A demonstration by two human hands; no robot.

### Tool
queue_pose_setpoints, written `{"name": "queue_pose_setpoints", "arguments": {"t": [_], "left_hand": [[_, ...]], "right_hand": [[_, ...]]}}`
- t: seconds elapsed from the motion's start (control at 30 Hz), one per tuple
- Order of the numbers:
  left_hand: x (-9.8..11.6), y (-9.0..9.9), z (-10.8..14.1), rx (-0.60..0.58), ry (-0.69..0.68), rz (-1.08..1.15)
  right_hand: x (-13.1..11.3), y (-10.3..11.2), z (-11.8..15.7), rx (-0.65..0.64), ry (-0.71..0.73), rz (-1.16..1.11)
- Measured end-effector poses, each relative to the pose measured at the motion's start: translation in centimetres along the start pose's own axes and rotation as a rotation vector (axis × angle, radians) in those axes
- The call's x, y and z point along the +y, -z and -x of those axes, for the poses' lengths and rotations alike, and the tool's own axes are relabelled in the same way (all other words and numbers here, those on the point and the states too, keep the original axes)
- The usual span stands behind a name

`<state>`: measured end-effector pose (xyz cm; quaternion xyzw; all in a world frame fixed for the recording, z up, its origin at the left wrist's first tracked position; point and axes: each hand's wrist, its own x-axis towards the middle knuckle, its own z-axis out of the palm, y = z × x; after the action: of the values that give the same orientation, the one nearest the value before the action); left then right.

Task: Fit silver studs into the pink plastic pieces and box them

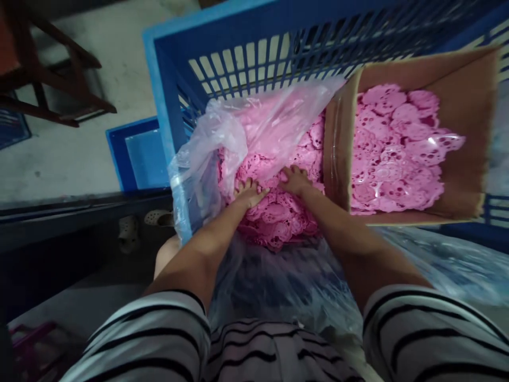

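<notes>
Many thin pink pieces with holes (pixel 278 217) lie heaped inside a large blue crate (pixel 161 101), lined with a clear plastic bag (pixel 222 132). On the left part of the heap rests my left hand (pixel 249 194), its fingers spread. My right hand (pixel 295 180) lies on the heap a little to the right, also with fingers apart. Neither hand holds anything that shows. Clear plastic covers the upper part of the heap. Right of my hands, a cardboard box (pixel 338 143) stands in the crate with more pink pieces (pixel 393 148) inside.
Left of the crate, a blue tray (pixel 147 159) is on the floor. A brown wooden stool (pixel 51 79) stands at the upper left. Pale clogs (pixel 129 233) are at the lower left. Loose plastic (pixel 449 265) hangs over the crate's near side.
</notes>
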<state>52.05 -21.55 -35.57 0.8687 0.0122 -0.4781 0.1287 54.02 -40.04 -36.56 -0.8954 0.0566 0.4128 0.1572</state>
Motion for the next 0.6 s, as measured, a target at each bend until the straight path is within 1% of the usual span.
{"name": "queue_pose_setpoints", "arguments": {"t": [0.1, 0.17, 0.23, 0.3, 0.37, 0.43, 0.53, 0.6], "left_hand": [[-0.3, -0.8, 3.2, -0.001, -0.013, 0.063], [-0.4, -1.5, 5.2, -0.002, -0.022, 0.118], [-0.5, -2.3, 6.7, 0.017, -0.027, 0.165], [-0.6, -2.9, 7.7, 0.044, -0.019, 0.217], [-0.9, -3.3, 8.1, 0.075, 0.014, 0.274], [-1.5, -3.5, 7.9, 0.126, 0.089, 0.330], [-2.5, -3.7, 7.1, 0.235, 0.245, 0.416], [-3.2, -3.9, 6.4, 0.302, 0.319, 0.485]], "right_hand": [[-0.6, -1.1, 4.3, -0.048, -0.017, 0.034], [-0.9, -1.8, 6.7, -0.083, -0.029, 0.061], [-1.1, -2.3, 8.4, -0.109, -0.037, 0.066], [-1.3, -2.6, 9.6, -0.124, -0.033, 0.059], [-1.3, -2.6, 10.2, -0.143, -0.026, 0.045], [-1.0, -2.2, 10.2, -0.175, -0.018, 0.030], [-0.3, -1.2, 9.4, -0.225, -0.014, 0.005], [0.4, -0.4, 8.4, -0.233, -0.019, -0.019]]}}
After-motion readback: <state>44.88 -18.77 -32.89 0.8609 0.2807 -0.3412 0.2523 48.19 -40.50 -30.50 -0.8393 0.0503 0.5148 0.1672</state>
